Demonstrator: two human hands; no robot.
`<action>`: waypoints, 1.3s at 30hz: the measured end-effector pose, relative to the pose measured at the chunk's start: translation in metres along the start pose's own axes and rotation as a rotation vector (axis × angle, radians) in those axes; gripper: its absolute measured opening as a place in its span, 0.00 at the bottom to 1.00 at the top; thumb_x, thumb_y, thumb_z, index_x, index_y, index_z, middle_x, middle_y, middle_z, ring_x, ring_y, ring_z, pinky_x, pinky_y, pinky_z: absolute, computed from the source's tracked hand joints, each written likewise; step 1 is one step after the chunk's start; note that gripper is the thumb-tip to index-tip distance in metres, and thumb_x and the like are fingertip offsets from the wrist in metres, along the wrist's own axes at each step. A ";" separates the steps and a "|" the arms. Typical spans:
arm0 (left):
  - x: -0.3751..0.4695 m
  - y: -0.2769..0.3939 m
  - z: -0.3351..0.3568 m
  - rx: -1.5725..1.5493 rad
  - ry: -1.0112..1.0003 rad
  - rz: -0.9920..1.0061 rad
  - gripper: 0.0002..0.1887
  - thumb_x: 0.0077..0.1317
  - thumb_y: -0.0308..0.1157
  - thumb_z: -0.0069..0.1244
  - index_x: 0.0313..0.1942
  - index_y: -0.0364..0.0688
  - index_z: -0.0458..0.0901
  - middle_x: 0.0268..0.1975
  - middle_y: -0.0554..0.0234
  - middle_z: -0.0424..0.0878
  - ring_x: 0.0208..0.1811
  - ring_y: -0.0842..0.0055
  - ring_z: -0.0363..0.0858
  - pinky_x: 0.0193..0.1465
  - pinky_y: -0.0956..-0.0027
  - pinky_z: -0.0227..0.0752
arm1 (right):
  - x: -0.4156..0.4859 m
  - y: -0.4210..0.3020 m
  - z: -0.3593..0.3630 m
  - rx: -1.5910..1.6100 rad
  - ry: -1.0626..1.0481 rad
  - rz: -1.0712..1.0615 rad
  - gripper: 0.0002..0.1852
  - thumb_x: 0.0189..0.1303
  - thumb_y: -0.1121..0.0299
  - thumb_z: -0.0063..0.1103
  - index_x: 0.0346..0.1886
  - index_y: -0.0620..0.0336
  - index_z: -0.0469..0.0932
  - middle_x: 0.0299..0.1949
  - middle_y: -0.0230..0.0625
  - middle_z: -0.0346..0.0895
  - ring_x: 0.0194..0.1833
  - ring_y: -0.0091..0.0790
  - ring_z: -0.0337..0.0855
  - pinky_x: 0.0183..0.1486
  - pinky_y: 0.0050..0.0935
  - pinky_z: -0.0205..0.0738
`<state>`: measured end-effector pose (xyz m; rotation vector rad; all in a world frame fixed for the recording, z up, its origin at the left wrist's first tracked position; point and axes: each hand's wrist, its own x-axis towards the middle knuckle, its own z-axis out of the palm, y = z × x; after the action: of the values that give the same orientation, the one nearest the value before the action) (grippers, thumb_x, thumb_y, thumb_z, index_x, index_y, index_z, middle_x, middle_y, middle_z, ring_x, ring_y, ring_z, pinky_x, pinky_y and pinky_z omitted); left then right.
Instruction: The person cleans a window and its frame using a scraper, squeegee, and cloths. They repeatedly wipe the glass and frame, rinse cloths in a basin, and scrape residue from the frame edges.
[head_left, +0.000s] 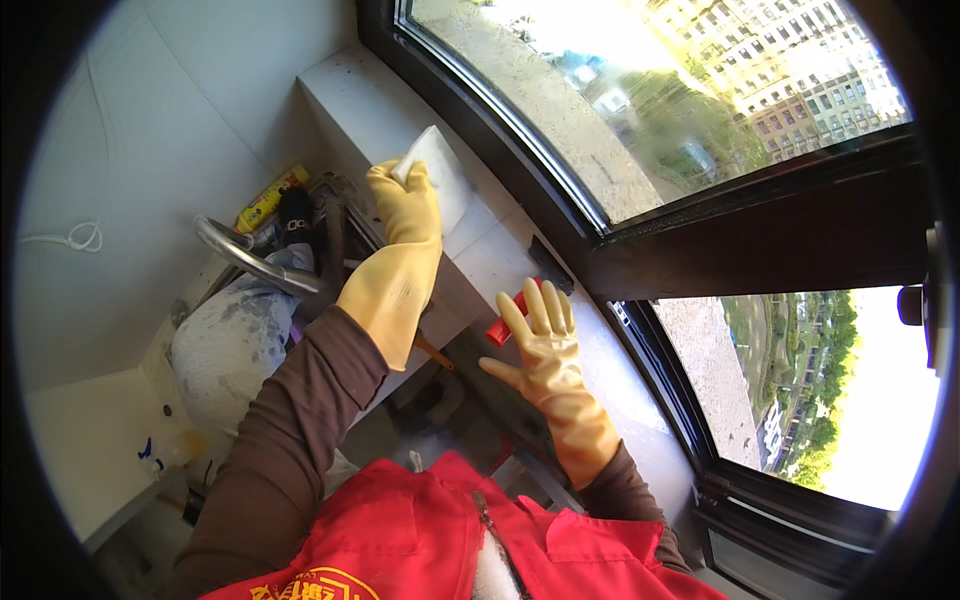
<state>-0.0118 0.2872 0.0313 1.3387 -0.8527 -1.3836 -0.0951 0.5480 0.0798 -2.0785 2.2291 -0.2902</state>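
My left hand, in a yellow rubber glove, grips a folded white cloth over the pale window sill. The cloth hangs down on the window side of the fist. My right hand, gloved the same way, is held out with its fingers apart and holds nothing. Behind its fingers lies a tool with a red handle and a black blade or head, perhaps a squeegee, partly hidden by the glove. Whether the right fingertips touch it, I cannot tell.
Dark window frames run along the right. To the left are a curved metal faucet, a yellow bottle, a dark brush-like item and a stained grey cloth bundle. An orange-handled tool lies below the sill.
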 end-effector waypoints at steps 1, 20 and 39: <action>-0.002 -0.011 0.019 -0.063 -0.018 0.013 0.17 0.82 0.33 0.58 0.62 0.38 0.72 0.51 0.50 0.86 0.46 0.67 0.89 0.56 0.60 0.83 | 0.016 -0.001 0.005 -0.001 0.043 0.033 0.42 0.54 0.57 0.86 0.73 0.53 0.79 0.71 0.48 0.78 0.75 0.62 0.73 0.81 0.60 0.66; -0.111 -0.068 0.074 0.127 -0.322 -0.383 0.18 0.69 0.34 0.72 0.55 0.36 0.90 0.50 0.45 0.95 0.49 0.58 0.93 0.56 0.58 0.84 | -0.070 -0.002 0.054 -0.013 0.307 0.228 0.20 0.55 0.75 0.81 0.51 0.50 0.87 0.53 0.36 0.85 0.56 0.53 0.85 0.60 0.53 0.83; 0.212 0.026 -0.040 0.083 0.452 0.417 0.11 0.76 0.26 0.62 0.56 0.36 0.87 0.56 0.50 0.90 0.58 0.61 0.89 0.65 0.60 0.82 | 0.057 -0.003 0.050 0.120 0.229 -0.101 0.20 0.59 0.84 0.74 0.54 0.56 0.83 0.54 0.44 0.82 0.51 0.55 0.85 0.51 0.53 0.80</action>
<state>0.0528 0.0836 -0.0100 1.3686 -0.8235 -0.6948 -0.0874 0.4868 0.0351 -2.1953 2.1631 -0.6843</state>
